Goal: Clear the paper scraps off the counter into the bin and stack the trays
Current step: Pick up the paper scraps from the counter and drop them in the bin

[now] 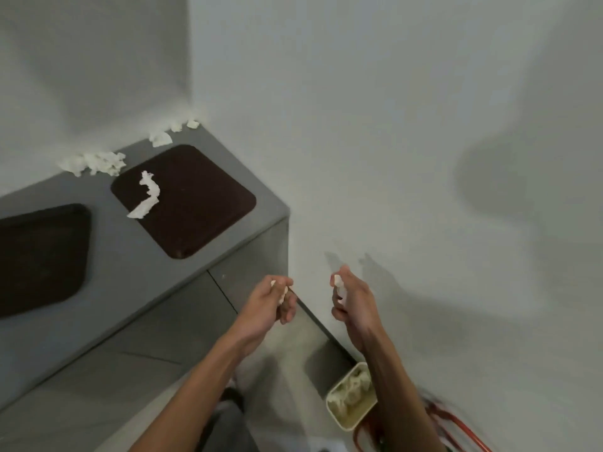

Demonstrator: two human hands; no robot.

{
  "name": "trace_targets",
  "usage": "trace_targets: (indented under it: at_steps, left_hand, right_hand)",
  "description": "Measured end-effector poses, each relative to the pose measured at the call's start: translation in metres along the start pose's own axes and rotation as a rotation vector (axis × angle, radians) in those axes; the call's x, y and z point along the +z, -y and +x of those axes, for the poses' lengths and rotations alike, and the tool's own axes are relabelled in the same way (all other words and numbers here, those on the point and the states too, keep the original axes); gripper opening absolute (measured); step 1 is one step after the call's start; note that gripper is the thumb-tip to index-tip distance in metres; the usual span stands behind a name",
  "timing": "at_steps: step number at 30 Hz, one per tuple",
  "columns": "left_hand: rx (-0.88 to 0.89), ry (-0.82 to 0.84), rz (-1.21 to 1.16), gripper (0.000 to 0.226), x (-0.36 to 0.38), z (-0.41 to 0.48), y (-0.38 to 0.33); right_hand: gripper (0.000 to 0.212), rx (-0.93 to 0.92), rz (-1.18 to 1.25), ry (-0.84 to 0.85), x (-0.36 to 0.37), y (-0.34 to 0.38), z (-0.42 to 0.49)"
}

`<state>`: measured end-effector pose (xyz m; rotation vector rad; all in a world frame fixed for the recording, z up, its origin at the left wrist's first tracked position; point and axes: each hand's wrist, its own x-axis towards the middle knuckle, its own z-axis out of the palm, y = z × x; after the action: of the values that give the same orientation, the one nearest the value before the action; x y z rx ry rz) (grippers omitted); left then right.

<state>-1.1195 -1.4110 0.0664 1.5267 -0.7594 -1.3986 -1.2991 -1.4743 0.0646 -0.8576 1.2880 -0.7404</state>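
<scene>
Two dark brown trays lie on the grey counter (130, 256): one tray (195, 203) near the corner with a twisted paper scrap (146, 197) on it, the other tray (39, 256) at the left edge. More white scraps (94, 163) lie along the wall, with smaller scraps (161, 138) toward the corner. My left hand (270, 305) is closed on a small white scrap, off the counter's end. My right hand (350, 305) pinches another white scrap beside it. A cream bin (350, 415) with crumpled paper inside stands on the floor below my right forearm.
White walls meet in a corner behind the counter and run along the right side. Red tubing or a chair frame (456, 432) sits on the floor right of the bin. A dark shoe (233, 398) shows near the counter's base.
</scene>
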Motion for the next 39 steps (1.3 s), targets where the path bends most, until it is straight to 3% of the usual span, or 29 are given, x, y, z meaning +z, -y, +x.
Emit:
trace_targets:
  at_steps: [4,10,12,13,14,16,20,27,33,35,39]
  left_hand:
    - [-0.097,0.068,0.111,0.038,0.067,-0.021,0.071]
    - [-0.344,0.138,0.394,0.038,0.142,-0.008,0.202]
    - [-0.347,0.211,0.515,0.037,0.16,0.005,0.255]
    - [-0.374,0.221,0.545,0.035,0.168,0.012,0.28]
    - [-0.404,0.218,0.576,0.03,0.176,0.02,0.306]
    - [-0.399,0.208,0.654,0.02,0.191,0.039,0.358]
    - [-0.334,0.228,0.797,0.04,0.207,0.084,0.464]
    - [-0.129,0.429,1.239,0.038,0.219,0.165,0.635]
    - [-0.206,0.636,1.362,0.035,0.23,0.203,0.699]
    - [-0.218,0.695,1.367,0.036,0.226,0.2,0.694]
    - [-0.157,0.613,1.248,0.042,0.205,0.185,0.642]
  right_hand:
    - [0.035,0.166,0.063,-0.056,-0.083,-0.076,-0.01]
    - [0.009,0.458,-0.093,-0.266,-0.171,-0.198,0.005]
    - [0.03,0.498,-0.155,-0.29,-0.187,-0.243,0.022]
    - [0.06,0.529,-0.202,-0.266,-0.195,-0.267,0.031]
    - [0.029,0.55,-0.247,-0.236,-0.198,-0.288,0.04]
    - [0.02,0.558,-0.367,-0.182,-0.207,-0.338,0.065]
    - [0.008,0.48,-0.61,-0.116,-0.217,-0.444,0.124]
    - [0.031,0.378,-0.949,-0.022,-0.252,-0.608,0.228]
    - [0.051,0.284,-1.21,0.147,-0.257,-0.659,0.275]
    - [0.052,0.327,-1.188,0.186,-0.255,-0.656,0.271]
    - [0.045,0.353,-1.106,0.082,-0.249,-0.615,0.24]
